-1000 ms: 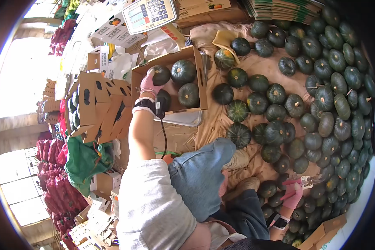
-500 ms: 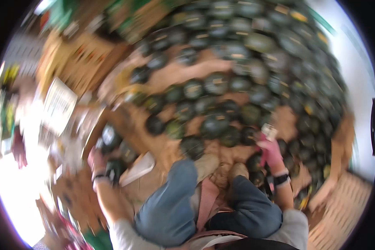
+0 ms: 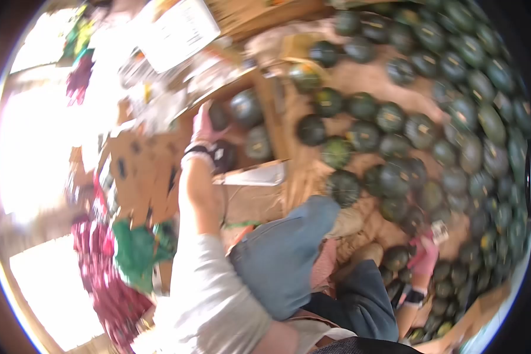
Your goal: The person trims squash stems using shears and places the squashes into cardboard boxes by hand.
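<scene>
My left hand, in a pink glove, reaches into an open cardboard box at its left side. It is beside a dark green kabocha squash; blur hides whether its fingers grip the squash or the box wall. Other squashes, including a shiny one and a duller one, lie in the box. Over on the right, my right hand, also gloved in pink, is closed on a small pale object with dark marks, its kind unclear. Loose squashes lie close to that hand.
Many kabocha squashes cover brown paper ahead and to the right. A white printed panel stands beyond the box. Left are a cardboard sheet, green cloth and dark red cloth.
The view has swung left, so the box and squashes appear farther right. My left arm is stretched farther forward, its hand still at the box. My right hand still holds the pale object.
</scene>
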### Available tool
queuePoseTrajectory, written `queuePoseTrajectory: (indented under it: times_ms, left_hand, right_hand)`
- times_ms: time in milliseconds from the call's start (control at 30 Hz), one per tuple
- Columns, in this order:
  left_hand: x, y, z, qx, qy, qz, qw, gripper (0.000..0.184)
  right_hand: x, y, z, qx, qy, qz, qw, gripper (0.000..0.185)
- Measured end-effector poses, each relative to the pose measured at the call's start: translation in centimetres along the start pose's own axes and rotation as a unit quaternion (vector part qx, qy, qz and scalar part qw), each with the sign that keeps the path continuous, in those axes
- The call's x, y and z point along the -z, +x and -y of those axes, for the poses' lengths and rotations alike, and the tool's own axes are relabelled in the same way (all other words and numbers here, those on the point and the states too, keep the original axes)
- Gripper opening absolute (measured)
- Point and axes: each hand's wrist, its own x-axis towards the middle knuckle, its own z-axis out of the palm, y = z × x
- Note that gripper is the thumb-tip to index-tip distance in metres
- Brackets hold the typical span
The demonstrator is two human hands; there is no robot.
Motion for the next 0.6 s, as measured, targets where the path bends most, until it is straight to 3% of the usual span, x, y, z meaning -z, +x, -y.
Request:
queuePoseTrajectory:
  times_ms: [33, 100, 267, 333, 367, 400, 433, 467, 500, 533, 567, 600]
  left_hand:
    - [0.3, -0.6, -0.9, 0.03, -0.118, -0.071, 0.99, 0.079]
    - [-1.8, -0.9, 4.4, 0.105, -0.2, 0.031, 0.974, 0.07]
    - [0.4, -1.4, -0.1, 0.133, -0.393, 0.047, 0.908, 0.051]
    - [1.2, -1.0, -1.8, 0.2, -0.557, 0.047, 0.804, 0.062]
    - [1.4, -1.5, -1.7, 0.173, -0.383, -0.016, 0.907, 0.066]
    - [1.5, -2.1, -1.1, 0.135, -0.194, -0.076, 0.969, 0.071]
    - [1.4, -2.5, -0.7, 0.084, -0.005, -0.133, 0.987, 0.076]
    - [2.9, -2.0, -2.5, 0.141, 0.001, -0.076, 0.987, 0.085]
    - [3.9, -1.3, -4.0, 0.199, 0.033, 0.002, 0.979, 0.079]
    - [5.0, -0.7, -6.8, 0.235, 0.075, 0.038, 0.968, 0.074]
    - [4.6, -0.3, -6.5, 0.142, 0.107, 0.079, 0.981, 0.074]
    - [3.9, -0.3, -5.5, 0.128, 0.196, 0.098, 0.967, 0.077]
  right_hand:
    - [1.7, 1.1, -1.6, 0.032, -0.013, 0.018, 0.999, 0.031]
    - [1.0, 0.1, 0.5, 0.009, -0.013, 0.04, 0.999, 0.03]
    - [1.7, 1.0, 0.1, 0.032, 0.008, 0.051, 0.998, 0.031]
    - [1.4, 1.3, 0.3, 0.051, 0.028, 0.085, 0.995, 0.031]
    - [1.2, 1.3, 0.3, 0.059, 0.041, 0.099, 0.993, 0.032]
    - [1.0, 1.3, 0.2, 0.059, 0.034, 0.1, 0.993, 0.034]
    - [1.0, 1.1, 0.3, 0.017, 0.018, 0.06, 0.998, 0.034]
    - [0.1, 1.1, 0.1, 0.042, 0.03, 0.021, 0.998, 0.035]
    - [-0.1, 0.4, 1.4, -0.018, 0.009, 0.047, 0.999, 0.038]
    - [-0.9, 0.2, 1.3, -0.002, 0.003, 0.007, 1.0, 0.038]
    - [-2.3, -0.8, 3.8, -0.029, -0.028, 0.006, 0.999, 0.025]
    - [-1.8, -0.3, 3.1, -0.003, -0.019, 0.006, 1.0, 0.024]
